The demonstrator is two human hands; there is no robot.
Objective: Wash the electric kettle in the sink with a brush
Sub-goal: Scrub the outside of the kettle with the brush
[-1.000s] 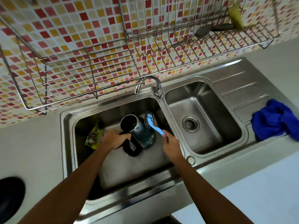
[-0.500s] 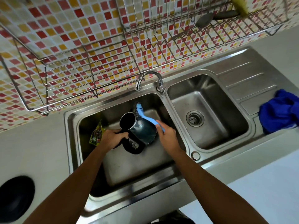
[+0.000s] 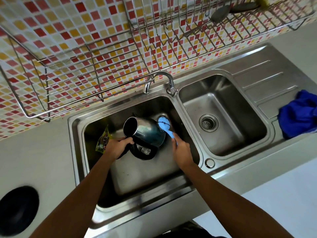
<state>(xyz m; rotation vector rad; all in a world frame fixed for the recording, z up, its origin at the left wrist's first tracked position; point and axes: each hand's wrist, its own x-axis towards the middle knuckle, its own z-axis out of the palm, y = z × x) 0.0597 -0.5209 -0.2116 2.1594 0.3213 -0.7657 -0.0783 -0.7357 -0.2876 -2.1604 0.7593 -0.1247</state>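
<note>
In the left basin of the double sink [image 3: 75, 134] we see the electric kettle [image 3: 147, 133] tipped on its side, its open mouth turned toward the left wall of the basin and its base toward the divider between the two basins. Its black lid [image 3: 143, 152] hangs open below the body, near the middle of the basin floor. The left hand [image 3: 118, 146] is wrapped around the kettle's black handle, fingers curled tight on it. The right hand [image 3: 181, 152] is closed around the light blue handle of the brush [image 3: 164, 126], whose round head lies against the kettle's base end, close to the divider. A small green and yellow packet [image 3: 103, 143] leans against the left wall of the same basin. The faucet [image 3: 161, 81] stands at the back edge of the sink, between the two basins, with its spout over the left one. The right basin shows only its drain [image 3: 208, 123]. A blue cloth [image 3: 300, 114] lies bunched at the right end of the draining board. Wire racks [image 3: 85, 74] hang on the mosaic-tiled wall above the back edge of the counter, and a dark utensil [image 3: 221, 12] rests in the right-hand one. A black round object [image 3: 18, 208] sits on the counter near its front left corner; we cannot tell what it is.
</note>
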